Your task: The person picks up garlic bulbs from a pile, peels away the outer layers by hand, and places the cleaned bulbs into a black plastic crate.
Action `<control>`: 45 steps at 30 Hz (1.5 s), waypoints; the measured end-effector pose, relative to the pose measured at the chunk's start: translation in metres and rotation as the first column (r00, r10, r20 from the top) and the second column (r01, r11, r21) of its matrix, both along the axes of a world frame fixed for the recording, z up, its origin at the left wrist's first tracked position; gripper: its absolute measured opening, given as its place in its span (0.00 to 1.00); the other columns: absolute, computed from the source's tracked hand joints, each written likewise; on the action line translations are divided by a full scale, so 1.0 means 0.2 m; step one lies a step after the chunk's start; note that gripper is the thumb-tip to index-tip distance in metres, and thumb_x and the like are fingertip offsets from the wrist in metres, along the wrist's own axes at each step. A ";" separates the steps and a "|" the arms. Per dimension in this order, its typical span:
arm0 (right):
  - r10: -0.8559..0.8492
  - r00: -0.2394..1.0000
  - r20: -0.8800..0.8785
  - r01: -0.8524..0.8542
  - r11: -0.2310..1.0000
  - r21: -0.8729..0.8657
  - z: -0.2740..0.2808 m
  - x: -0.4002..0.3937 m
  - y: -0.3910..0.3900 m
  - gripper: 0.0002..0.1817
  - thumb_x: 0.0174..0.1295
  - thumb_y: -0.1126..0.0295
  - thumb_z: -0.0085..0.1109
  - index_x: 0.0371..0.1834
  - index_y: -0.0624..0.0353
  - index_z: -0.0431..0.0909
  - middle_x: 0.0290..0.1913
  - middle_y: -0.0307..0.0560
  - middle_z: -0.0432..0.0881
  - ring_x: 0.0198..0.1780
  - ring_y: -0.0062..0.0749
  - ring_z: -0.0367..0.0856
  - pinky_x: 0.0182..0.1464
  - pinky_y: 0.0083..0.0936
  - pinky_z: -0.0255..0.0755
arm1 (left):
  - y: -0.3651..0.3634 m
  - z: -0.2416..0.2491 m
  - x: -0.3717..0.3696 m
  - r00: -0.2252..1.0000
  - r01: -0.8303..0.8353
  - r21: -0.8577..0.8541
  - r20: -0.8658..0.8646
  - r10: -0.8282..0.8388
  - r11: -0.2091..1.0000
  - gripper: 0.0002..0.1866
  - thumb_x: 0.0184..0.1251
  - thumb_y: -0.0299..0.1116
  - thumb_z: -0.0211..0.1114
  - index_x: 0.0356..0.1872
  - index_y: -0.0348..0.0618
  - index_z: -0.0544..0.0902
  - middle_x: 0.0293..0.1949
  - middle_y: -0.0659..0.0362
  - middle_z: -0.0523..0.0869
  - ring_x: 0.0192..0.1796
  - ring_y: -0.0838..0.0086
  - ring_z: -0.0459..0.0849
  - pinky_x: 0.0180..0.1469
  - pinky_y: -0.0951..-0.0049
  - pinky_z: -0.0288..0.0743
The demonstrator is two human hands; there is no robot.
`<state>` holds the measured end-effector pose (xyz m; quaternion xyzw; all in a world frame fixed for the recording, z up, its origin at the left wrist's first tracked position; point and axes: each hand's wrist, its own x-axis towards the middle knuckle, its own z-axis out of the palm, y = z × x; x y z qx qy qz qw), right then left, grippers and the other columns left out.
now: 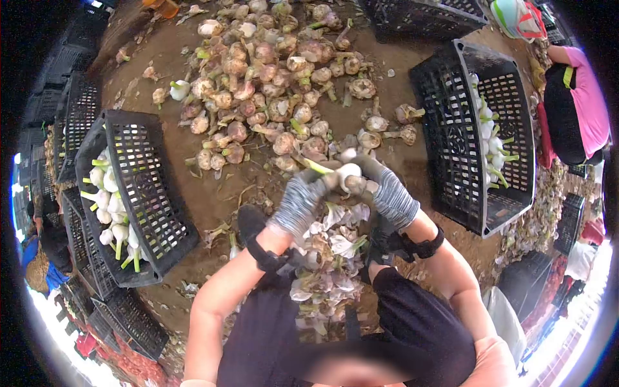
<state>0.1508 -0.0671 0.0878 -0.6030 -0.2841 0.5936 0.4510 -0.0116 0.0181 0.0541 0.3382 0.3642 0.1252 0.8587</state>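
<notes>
A white garlic bulb [350, 171] with a green stem is held between my two hands, above a heap of peeled skins [335, 240]. My left hand [304, 197], in a grey knit glove with dark fingers, closes around the stem side. On the bulb's other side, my right hand [391, 193] wears a matching glove and has its fingers wrapped against the bulb. Just beyond my hands lies a large pile of unpeeled, dirt-brown garlic bulbs [264, 84]. The gloved fingers partly cover the bulb.
On the left, a black crate [151, 187] holds cleaned white bulbs with green stems. Another black crate [451, 138] on the right also contains cleaned bulbs. A person in a pink shirt [588, 103] sits at the far right. More crates [132, 319] stand at lower left.
</notes>
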 end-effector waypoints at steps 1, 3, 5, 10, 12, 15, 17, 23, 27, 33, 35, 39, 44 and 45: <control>0.031 0.999 -0.026 -0.032 0.997 -0.070 -0.01 0.03 0.01 0.30 0.59 0.58 0.60 0.60 0.64 0.66 0.50 0.48 0.76 0.48 0.28 0.76 0.51 0.23 0.71 | 0.00 0.00 0.00 0.997 0.019 0.236 -0.073 -0.002 0.972 0.22 0.61 0.37 0.65 0.53 0.35 0.75 0.45 0.59 0.81 0.45 0.78 0.78 0.47 0.79 0.74; -0.284 0.835 -0.471 0.212 0.957 -0.200 -0.10 0.14 -0.06 0.28 0.60 0.57 0.57 0.59 0.63 0.66 0.49 0.48 0.76 0.42 0.30 0.77 0.46 0.24 0.74 | 0.03 0.01 -0.03 0.987 0.051 0.417 -0.160 0.018 0.908 0.21 0.59 0.36 0.67 0.50 0.36 0.77 0.43 0.59 0.81 0.43 0.78 0.78 0.46 0.78 0.74; -0.621 0.581 -0.526 0.612 0.759 -0.219 0.13 0.21 -0.07 0.28 0.62 0.56 0.53 0.60 0.63 0.64 0.37 0.42 0.76 0.33 0.26 0.78 0.31 0.21 0.74 | 0.08 -0.05 -0.07 0.950 0.018 0.459 -0.285 0.129 0.888 0.17 0.57 0.35 0.68 0.46 0.40 0.79 0.40 0.61 0.81 0.41 0.81 0.77 0.44 0.79 0.73; 0.157 0.356 -0.921 0.563 0.751 0.345 0.18 0.44 -0.24 0.33 0.60 0.53 0.56 0.64 0.58 0.59 0.18 0.30 0.66 0.10 0.09 0.57 0.09 0.10 0.50 | 0.35 -0.29 -0.23 0.742 0.289 0.877 -0.459 0.488 0.385 0.18 0.54 0.29 0.65 0.48 0.41 0.78 0.46 0.48 0.81 0.49 0.56 0.77 0.53 0.64 0.71; -0.340 0.839 -0.426 0.445 0.878 0.175 0.11 0.42 -0.23 0.30 0.60 0.57 0.58 0.57 0.67 0.64 0.24 0.37 0.73 0.15 0.16 0.65 0.15 0.17 0.63 | 0.45 -0.29 -0.21 0.713 0.383 0.893 -0.448 0.540 0.235 0.19 0.53 0.30 0.65 0.49 0.44 0.77 0.47 0.49 0.79 0.50 0.56 0.77 0.53 0.64 0.71; -0.082 0.950 -0.300 0.074 0.997 -0.037 0.08 0.26 -0.07 0.19 0.56 0.59 0.59 0.42 0.66 0.77 0.31 0.45 0.81 0.30 0.25 0.77 0.35 0.22 0.72 | 0.60 -0.27 -0.15 0.645 0.434 0.901 -0.315 0.697 0.006 0.20 0.54 0.32 0.64 0.51 0.51 0.76 0.48 0.48 0.77 0.49 0.55 0.77 0.52 0.61 0.71; 0.090 0.995 -0.031 -0.093 0.990 -0.110 0.04 0.17 -0.01 0.16 0.54 0.62 0.62 0.39 0.64 0.79 0.32 0.43 0.82 0.34 0.26 0.79 0.38 0.21 0.72 | 0.71 -0.28 -0.13 0.612 0.519 0.851 -0.439 0.658 0.085 0.21 0.53 0.31 0.65 0.52 0.51 0.75 0.48 0.47 0.77 0.48 0.54 0.77 0.51 0.61 0.71; 0.331 0.903 0.273 -0.312 0.944 -0.112 -0.25 -0.05 0.00 0.16 0.58 0.61 0.62 0.43 0.61 0.78 0.35 0.40 0.80 0.34 0.21 0.75 0.38 0.21 0.71 | 0.81 -0.29 -0.10 0.669 0.495 0.810 -0.587 0.457 0.315 0.37 0.45 0.41 0.74 0.57 0.38 0.70 0.50 0.43 0.78 0.55 0.53 0.75 0.56 0.62 0.69; 0.228 0.974 -0.012 -0.227 0.973 0.030 -0.23 -0.07 0.03 0.26 0.64 0.48 0.52 0.53 0.59 0.73 0.39 0.41 0.79 0.36 0.19 0.74 0.39 0.20 0.71 | 0.62 -0.23 -0.09 0.956 0.048 0.727 -0.232 0.179 0.685 0.30 0.48 0.36 0.74 0.53 0.41 0.72 0.47 0.57 0.80 0.50 0.71 0.79 0.55 0.71 0.72; -0.162 0.971 -0.178 0.163 0.987 -0.009 -0.14 -0.08 0.11 0.26 0.66 0.49 0.49 0.51 0.64 0.73 0.36 0.39 0.78 0.38 0.20 0.73 0.43 0.19 0.70 | 0.14 0.15 0.01 0.980 -0.130 0.173 0.172 0.100 0.976 0.31 0.49 0.26 0.72 0.56 0.43 0.70 0.48 0.61 0.77 0.50 0.75 0.77 0.50 0.74 0.76; -0.215 0.976 -0.020 0.215 0.976 0.027 -0.12 -0.07 0.10 0.25 0.65 0.51 0.52 0.49 0.66 0.74 0.38 0.44 0.80 0.40 0.24 0.74 0.45 0.23 0.70 | 0.09 0.13 0.02 0.977 -0.148 0.242 0.185 0.105 0.959 0.30 0.53 0.21 0.69 0.59 0.42 0.69 0.53 0.58 0.76 0.53 0.74 0.76 0.54 0.72 0.75; -0.302 0.953 0.039 0.298 0.950 0.091 -0.12 -0.04 0.09 0.23 0.63 0.54 0.55 0.46 0.66 0.75 0.38 0.45 0.80 0.40 0.23 0.75 0.45 0.24 0.71 | 0.07 0.14 0.03 0.995 -0.025 0.636 -0.061 0.083 0.771 0.26 0.52 0.33 0.70 0.54 0.41 0.75 0.51 0.59 0.79 0.55 0.72 0.75 0.63 0.69 0.63; -0.320 0.947 0.021 0.314 0.939 0.139 -0.11 -0.03 0.09 0.19 0.58 0.59 0.62 0.44 0.64 0.76 0.36 0.42 0.81 0.37 0.22 0.76 0.42 0.23 0.72 | 0.03 0.14 0.05 0.998 -0.055 0.622 0.002 0.069 0.781 0.29 0.51 0.31 0.71 0.57 0.41 0.73 0.54 0.57 0.78 0.58 0.72 0.74 0.63 0.69 0.63; -0.333 0.941 0.054 0.320 0.932 0.171 -0.12 -0.03 0.09 0.18 0.58 0.61 0.62 0.44 0.64 0.77 0.35 0.42 0.81 0.37 0.22 0.76 0.42 0.23 0.72 | 0.02 0.15 0.06 0.997 -0.065 0.621 0.014 0.071 0.781 0.30 0.51 0.31 0.71 0.57 0.40 0.73 0.54 0.57 0.78 0.58 0.71 0.74 0.63 0.69 0.63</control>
